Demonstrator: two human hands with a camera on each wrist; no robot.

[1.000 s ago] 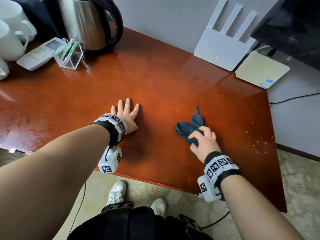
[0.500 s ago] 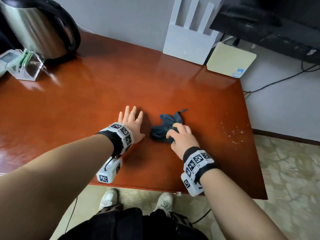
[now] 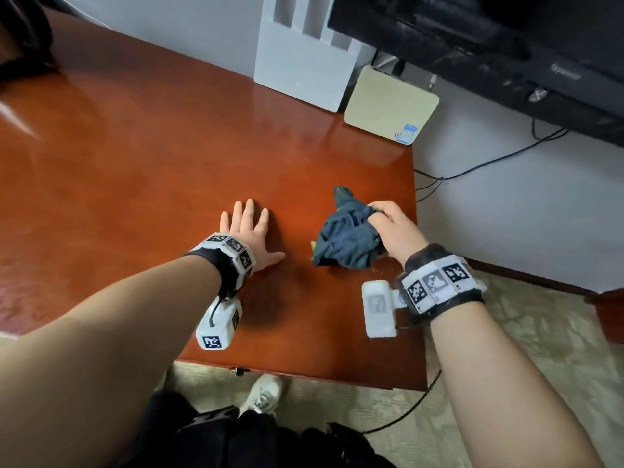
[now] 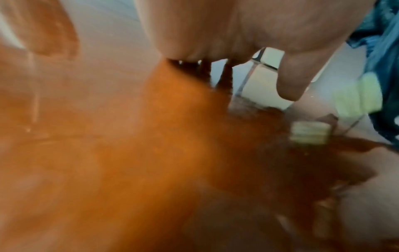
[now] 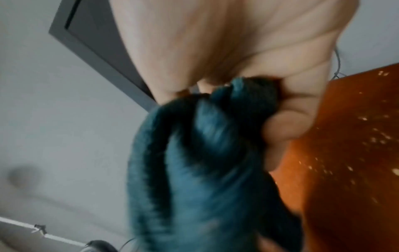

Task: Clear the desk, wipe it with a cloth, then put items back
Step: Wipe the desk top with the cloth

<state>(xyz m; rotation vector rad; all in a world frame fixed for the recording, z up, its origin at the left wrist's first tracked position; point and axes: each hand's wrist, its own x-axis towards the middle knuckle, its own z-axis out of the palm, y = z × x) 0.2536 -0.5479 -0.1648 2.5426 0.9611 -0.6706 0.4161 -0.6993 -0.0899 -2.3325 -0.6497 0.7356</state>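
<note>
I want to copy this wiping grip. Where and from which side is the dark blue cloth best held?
Grip the cloth at its gathered upper bunch, coming from its right side and above, as the right hand does: fingers curl round the bunched folds, and the loose bulk trails onto the desk for wiping. The left hand lies flat.

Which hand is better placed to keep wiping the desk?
Right. The right hand already grips the bunched dark blue cloth on the glossy red-brown wooden desk; the left hand lies flat, bracing.
</note>
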